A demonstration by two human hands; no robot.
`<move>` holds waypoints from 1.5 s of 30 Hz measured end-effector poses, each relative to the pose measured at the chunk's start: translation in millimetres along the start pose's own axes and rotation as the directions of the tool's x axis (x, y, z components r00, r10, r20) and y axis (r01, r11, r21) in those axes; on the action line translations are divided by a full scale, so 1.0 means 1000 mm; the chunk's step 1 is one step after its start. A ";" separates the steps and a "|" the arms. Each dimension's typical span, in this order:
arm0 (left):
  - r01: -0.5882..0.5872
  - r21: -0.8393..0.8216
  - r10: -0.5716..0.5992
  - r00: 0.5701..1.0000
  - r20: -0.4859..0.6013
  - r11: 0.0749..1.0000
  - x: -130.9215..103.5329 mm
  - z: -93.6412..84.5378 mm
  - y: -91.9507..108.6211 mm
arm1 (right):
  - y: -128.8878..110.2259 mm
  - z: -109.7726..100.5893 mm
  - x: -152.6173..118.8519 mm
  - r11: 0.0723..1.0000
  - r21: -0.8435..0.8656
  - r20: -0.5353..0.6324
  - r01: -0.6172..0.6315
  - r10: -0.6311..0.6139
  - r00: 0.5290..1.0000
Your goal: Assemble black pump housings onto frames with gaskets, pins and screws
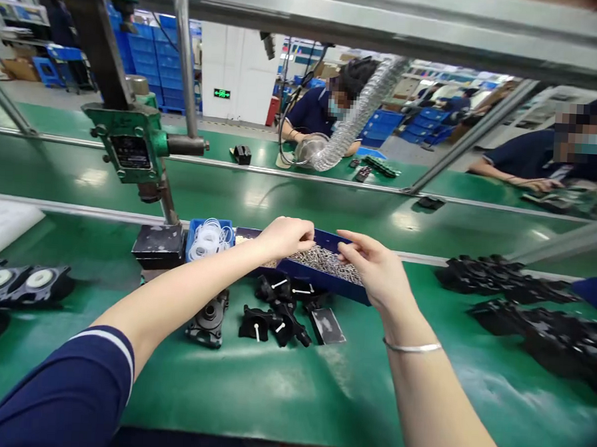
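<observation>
Over the blue bin (pixel 320 278) of small metal pins (pixel 321 259), my left hand (pixel 288 238) is closed, its fingers curled together; whatever they pinch is too small to make out. My right hand (pixel 376 264) hovers at the bin's right end with thumb and index finger apart, holding nothing visible. Black parts (pixel 278 309) with pale pins in them lie in front of the bin, beside a flat dark block (pixel 328 326). A black round-centred housing (pixel 208 319) sits under my left forearm.
A green press (pixel 132 145) stands at the left, near a blue box of white rings (pixel 210 239). Black assemblies line the left (pixel 40 280) and right (pixel 505 281). Two people work across the bench, beyond a metal rail (pixel 281 176).
</observation>
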State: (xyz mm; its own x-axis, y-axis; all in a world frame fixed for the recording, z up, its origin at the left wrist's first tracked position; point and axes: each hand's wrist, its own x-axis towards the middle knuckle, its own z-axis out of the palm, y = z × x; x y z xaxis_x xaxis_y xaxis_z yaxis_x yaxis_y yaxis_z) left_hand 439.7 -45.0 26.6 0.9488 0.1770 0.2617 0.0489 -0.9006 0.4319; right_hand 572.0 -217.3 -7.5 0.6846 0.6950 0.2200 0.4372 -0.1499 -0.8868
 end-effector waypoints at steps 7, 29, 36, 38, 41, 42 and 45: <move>0.114 -0.448 -0.219 0.957 -0.189 0.887 -0.126 -0.046 -0.022 | -0.029 0.039 -0.095 0.972 0.234 0.195 -0.036 -0.010 0.981; 0.188 -0.248 -0.252 0.933 -0.256 0.950 -0.247 0.002 -0.057 | -0.047 0.134 -0.161 0.905 0.358 0.375 -0.230 0.087 0.923; -0.071 0.089 0.088 0.976 -0.198 0.993 -0.259 0.010 -0.067 | -0.044 0.152 -0.171 0.956 0.076 0.257 0.283 -0.293 0.921; -0.107 0.125 0.126 0.980 -0.156 0.986 -0.261 0.009 -0.067 | -0.043 0.154 -0.172 0.907 0.014 0.253 0.422 -0.411 0.876; -0.171 0.143 0.187 0.976 -0.108 0.975 -0.263 0.006 -0.066 | -0.038 0.152 -0.176 0.772 -0.108 0.359 0.626 -0.557 0.749; -0.182 0.149 0.198 0.975 -0.100 0.972 -0.264 0.006 -0.066 | -0.036 0.151 -0.178 0.713 -0.145 0.404 0.686 -0.590 0.699; -0.190 0.193 0.208 0.975 -0.075 0.963 -0.268 0.007 -0.065 | -0.030 0.149 -0.185 0.517 -0.228 0.481 0.825 -0.677 0.557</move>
State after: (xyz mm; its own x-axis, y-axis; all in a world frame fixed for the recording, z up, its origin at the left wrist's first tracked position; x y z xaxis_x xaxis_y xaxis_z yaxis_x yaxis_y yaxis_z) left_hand 184.8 -36.8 -77.6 0.9121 0.0154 0.4096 -0.0732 -0.9771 0.1997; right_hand 345.3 -236.8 -81.7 -0.1953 0.8266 0.5278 0.9239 0.3356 -0.1838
